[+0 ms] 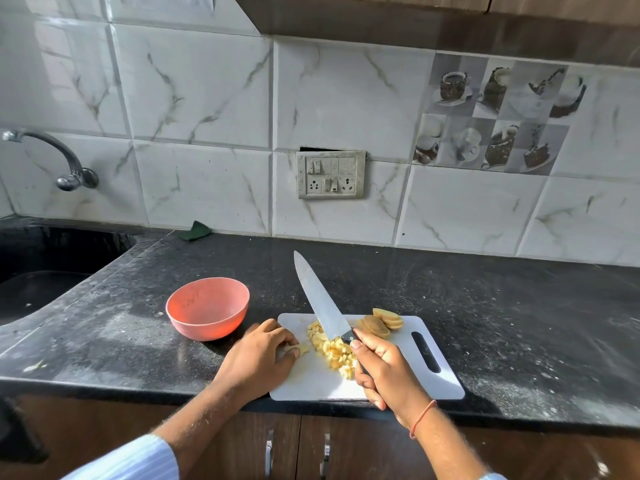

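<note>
Coral-pink bowl [207, 308], white cutting board [381, 382], pale-yellow, perhaps potato, cubes [334, 348].

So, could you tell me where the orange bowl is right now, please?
In the head view the orange bowl stands on the dark counter, left of the white cutting board and just beyond the left hand.

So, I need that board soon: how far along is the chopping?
Done: a pile of small yellow cubes lies on the white cutting board. In hand: the right hand grips the knife, blade over the pile, and the left hand holds a small piece beside it. Left: several slices at the board's far edge are uncut, and the orange bowl looks empty.
</note>
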{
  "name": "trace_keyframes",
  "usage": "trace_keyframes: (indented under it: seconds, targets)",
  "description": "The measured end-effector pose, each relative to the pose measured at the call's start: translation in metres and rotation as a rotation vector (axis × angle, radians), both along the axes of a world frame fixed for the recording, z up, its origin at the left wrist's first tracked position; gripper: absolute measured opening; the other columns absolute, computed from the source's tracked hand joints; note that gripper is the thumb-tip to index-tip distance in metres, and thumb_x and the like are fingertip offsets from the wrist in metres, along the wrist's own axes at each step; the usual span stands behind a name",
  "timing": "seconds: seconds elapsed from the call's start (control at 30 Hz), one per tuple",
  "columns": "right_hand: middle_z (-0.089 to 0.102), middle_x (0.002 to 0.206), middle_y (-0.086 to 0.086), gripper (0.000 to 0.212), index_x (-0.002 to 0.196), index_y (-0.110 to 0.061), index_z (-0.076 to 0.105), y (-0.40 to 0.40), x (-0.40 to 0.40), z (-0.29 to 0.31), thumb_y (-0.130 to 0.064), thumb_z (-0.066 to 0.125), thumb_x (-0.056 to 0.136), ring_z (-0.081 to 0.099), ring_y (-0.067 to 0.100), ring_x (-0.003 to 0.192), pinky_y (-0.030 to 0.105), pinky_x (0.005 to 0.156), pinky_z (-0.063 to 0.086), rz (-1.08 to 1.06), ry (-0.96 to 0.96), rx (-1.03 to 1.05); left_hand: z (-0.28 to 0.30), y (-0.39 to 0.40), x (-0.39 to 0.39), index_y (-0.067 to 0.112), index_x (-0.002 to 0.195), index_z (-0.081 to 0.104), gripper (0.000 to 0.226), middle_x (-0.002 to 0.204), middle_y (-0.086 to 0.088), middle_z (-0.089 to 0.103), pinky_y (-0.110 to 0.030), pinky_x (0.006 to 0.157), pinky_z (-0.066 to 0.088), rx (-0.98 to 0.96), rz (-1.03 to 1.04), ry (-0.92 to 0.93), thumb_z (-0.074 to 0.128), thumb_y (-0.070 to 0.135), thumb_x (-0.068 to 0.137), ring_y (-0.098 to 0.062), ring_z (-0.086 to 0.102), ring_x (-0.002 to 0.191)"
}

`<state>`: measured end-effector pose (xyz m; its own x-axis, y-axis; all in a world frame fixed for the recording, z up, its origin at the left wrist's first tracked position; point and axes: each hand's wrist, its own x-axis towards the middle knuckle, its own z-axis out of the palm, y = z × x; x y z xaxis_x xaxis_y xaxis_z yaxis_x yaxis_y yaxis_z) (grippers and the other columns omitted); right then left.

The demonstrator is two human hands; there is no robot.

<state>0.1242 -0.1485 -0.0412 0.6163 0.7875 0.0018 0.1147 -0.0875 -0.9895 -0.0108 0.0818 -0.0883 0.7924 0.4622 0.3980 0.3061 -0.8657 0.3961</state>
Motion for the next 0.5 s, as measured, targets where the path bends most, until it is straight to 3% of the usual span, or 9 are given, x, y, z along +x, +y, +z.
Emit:
trace_keyframes:
  seconds: [0.17,0.27,0.33,0.5]
  targets:
    - [0.047,0.058,-0.015,0.041,0.151,-0.032,0.052,0.009,-0.013,0.000,-0.036,0.053,0.110,0.038,0.008,0.052,0.027,0.043,0.032,-0.058,-0.154,-0.138,-0.002,-0.001,-0.006,0.046,0.108,0.080,0.027,0.099,0.028,0.060,-0.021,0.077,0.052,-0.119,0.016,-0.107,0.071,0.063,0.090,0.003,0.057,0.096]
    - [0.072,0.094,-0.019,0.051,0.154,-0.037,0.051,0.013,-0.024,-0.002,-0.051,0.048,0.105,0.060,0.003,0.076,0.025,0.065,0.052,-0.134,-0.482,-0.337,-0.002,0.000,-0.005,0.048,0.113,0.079,0.032,0.096,0.027,0.060,-0.020,0.074,0.051,-0.146,0.018,-0.114,0.071,0.067,0.089,0.001,0.057,0.094]
    - [0.074,0.119,-0.014,0.054,0.155,-0.041,0.047,0.013,-0.034,0.002,-0.053,0.043,0.102,0.067,0.011,0.095,0.034,0.079,0.058,-0.167,-0.602,-0.433,-0.003,0.001,-0.005,0.047,0.117,0.078,0.033,0.096,0.027,0.059,-0.019,0.073,0.049,-0.141,0.010,-0.103,0.070,0.065,0.091,0.001,0.056,0.095]
    - [0.075,0.116,0.000,0.048,0.152,-0.037,0.046,0.015,-0.056,0.012,-0.043,0.035,0.106,0.067,0.028,0.105,0.040,0.080,0.052,-0.209,-0.817,-0.593,-0.005,0.000,-0.005,0.043,0.119,0.079,0.033,0.097,0.027,0.058,-0.013,0.073,0.045,-0.099,0.000,-0.120,0.069,0.062,0.094,0.002,0.055,0.095]
